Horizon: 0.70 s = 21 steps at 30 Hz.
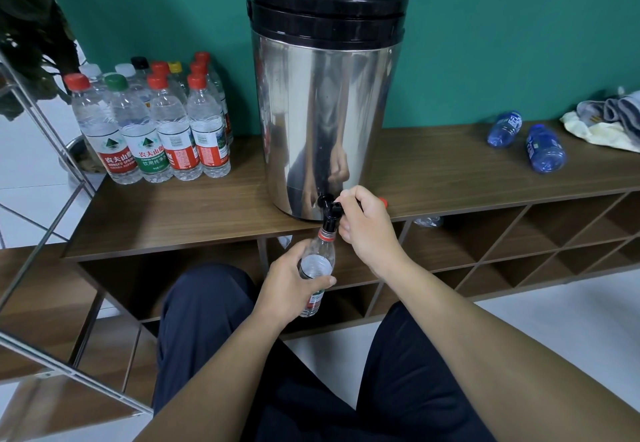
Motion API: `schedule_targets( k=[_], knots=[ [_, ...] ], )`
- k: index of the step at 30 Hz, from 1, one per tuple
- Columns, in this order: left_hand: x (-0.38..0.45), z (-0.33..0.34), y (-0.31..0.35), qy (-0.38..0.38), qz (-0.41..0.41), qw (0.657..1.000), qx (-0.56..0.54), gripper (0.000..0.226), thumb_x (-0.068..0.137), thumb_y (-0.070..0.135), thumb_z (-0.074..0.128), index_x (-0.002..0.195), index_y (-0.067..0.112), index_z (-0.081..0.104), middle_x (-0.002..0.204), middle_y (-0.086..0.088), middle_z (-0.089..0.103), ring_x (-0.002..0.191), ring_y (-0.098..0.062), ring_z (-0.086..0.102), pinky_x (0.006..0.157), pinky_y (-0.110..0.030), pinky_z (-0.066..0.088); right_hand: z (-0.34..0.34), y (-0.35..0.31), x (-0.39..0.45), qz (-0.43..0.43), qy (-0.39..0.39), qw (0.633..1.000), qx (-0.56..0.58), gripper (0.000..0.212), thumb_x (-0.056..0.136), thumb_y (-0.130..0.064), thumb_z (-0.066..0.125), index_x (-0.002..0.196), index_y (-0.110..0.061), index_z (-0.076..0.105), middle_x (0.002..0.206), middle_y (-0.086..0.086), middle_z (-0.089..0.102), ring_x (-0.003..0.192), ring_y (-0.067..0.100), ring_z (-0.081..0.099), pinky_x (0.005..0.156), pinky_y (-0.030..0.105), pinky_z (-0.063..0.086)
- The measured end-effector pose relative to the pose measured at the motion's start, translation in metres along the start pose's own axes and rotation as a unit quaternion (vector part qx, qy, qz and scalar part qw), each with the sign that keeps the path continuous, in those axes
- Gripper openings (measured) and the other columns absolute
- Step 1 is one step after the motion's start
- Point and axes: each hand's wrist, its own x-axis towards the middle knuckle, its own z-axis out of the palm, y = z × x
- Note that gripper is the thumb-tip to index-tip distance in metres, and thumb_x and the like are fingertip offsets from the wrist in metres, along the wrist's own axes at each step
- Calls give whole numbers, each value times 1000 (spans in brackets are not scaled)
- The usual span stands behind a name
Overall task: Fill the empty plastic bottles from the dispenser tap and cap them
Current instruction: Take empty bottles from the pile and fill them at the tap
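Below the black tap [327, 206], the left hand [291, 285] has its grip wrapped round a clear plastic bottle [317, 263], mouth right under the spout. The right hand [363, 221] curls on the tap lever of the steel dispenser [325, 95] on the counter [173, 213]; capped bottles [156, 123] stand left.

red-label bottle [116, 150]: 农夫山泉 | green-label bottle [149, 150]: 农夫山泉, 饮用纯净水

Clear uncapped bottle [317, 265] upright beneath black tap [329, 204] of steel dispenser [322, 112]
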Motion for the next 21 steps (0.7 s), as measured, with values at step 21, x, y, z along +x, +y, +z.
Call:
schedule_targets(
  k=[21],
  knots=[
    [0, 0, 0, 2, -9, 1000, 5, 73, 81, 29, 101, 143, 44, 66, 128, 26, 75, 119, 3, 71, 109, -37, 59, 0, -2, -2, 3, 3, 1000, -4, 23, 116, -20, 52, 96, -8, 56, 58, -9, 38, 53, 10, 34, 49, 23, 33]
  ],
)
